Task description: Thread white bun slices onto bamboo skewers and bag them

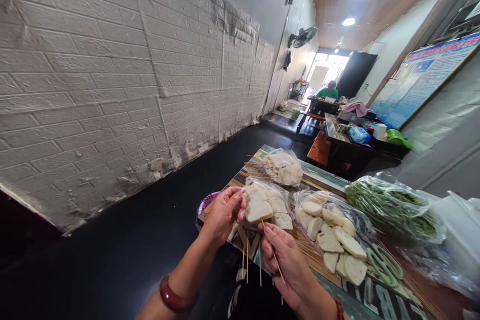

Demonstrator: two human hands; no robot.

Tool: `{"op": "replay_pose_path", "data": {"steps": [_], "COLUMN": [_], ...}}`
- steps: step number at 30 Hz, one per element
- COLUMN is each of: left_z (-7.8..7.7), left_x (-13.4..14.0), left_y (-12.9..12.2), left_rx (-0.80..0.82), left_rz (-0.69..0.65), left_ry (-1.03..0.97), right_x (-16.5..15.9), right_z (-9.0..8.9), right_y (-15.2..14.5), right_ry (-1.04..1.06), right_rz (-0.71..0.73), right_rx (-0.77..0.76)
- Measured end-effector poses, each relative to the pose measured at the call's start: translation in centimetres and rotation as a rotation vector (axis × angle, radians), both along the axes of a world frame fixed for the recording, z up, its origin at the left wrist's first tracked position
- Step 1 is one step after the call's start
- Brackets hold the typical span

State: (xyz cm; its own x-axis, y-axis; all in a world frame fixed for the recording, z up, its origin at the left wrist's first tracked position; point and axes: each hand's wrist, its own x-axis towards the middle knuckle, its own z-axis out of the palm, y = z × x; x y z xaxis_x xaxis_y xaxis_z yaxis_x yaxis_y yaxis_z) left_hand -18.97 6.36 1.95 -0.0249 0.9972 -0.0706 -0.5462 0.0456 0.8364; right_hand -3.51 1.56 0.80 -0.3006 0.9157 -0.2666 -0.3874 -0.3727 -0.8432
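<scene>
My right hand is closed around a thin wooden skewer. Its upper tip reaches the lower edge of a pale, bread-like slice. Beside that slice, my left hand has its fingers curled and pinched together; what lies between them is hidden. Behind my hands, more white slices rest in an open clear plastic bag. Several skewers stick out over the table's near edge below the slices. To the right of my right hand, another bag holds a pile of slices.
Green-handled scissors lie right of the slices on the patterned table. Beyond are bagged leafy greens and, farther back, a filled bag. A purple-rimmed basin is at left. A person in green sits far off.
</scene>
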Motion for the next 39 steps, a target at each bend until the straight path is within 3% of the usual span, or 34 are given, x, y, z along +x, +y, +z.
{"op": "replay_pose_path", "data": {"steps": [3,8,14,23,26,32,36,39], "left_z": [-0.3,-1.5,-2.9,-3.8,-4.0,-4.2,-3.7,-3.6], "left_x": [0.0,-1.1,-1.5,-1.7,-2.1,-2.0,-1.8,-2.7], "left_y": [-0.6,-1.4,-2.0,-1.6,-1.3,0.4,0.0,0.4], "left_rx": [-0.018,-0.086,-0.068,0.101,0.093,-0.054,-0.089,-0.026], "left_rz": [-0.012,0.002,0.029,0.357,0.323,0.180,0.246,0.301], "left_ry": [0.013,0.094,0.175,0.743,0.718,0.433,0.463,0.585], "right_x": [-0.6,-1.2,-1.8,-1.2,-1.1,-1.2,-0.2,0.9], "right_z": [-0.9,-1.5,-1.2,-1.5,-1.4,-0.9,-0.4,-0.6], "right_y": [0.0,0.5,1.7,2.2,2.4,3.1,2.4,1.9], "right_ry": [0.042,-0.094,-0.142,-0.236,-0.236,-0.154,-0.142,-0.128], "right_rz": [0.030,0.165,0.130,0.263,0.244,0.267,0.324,0.324], "right_rx": [0.001,0.041,0.109,0.103,0.083,0.141,0.166,0.192]}}
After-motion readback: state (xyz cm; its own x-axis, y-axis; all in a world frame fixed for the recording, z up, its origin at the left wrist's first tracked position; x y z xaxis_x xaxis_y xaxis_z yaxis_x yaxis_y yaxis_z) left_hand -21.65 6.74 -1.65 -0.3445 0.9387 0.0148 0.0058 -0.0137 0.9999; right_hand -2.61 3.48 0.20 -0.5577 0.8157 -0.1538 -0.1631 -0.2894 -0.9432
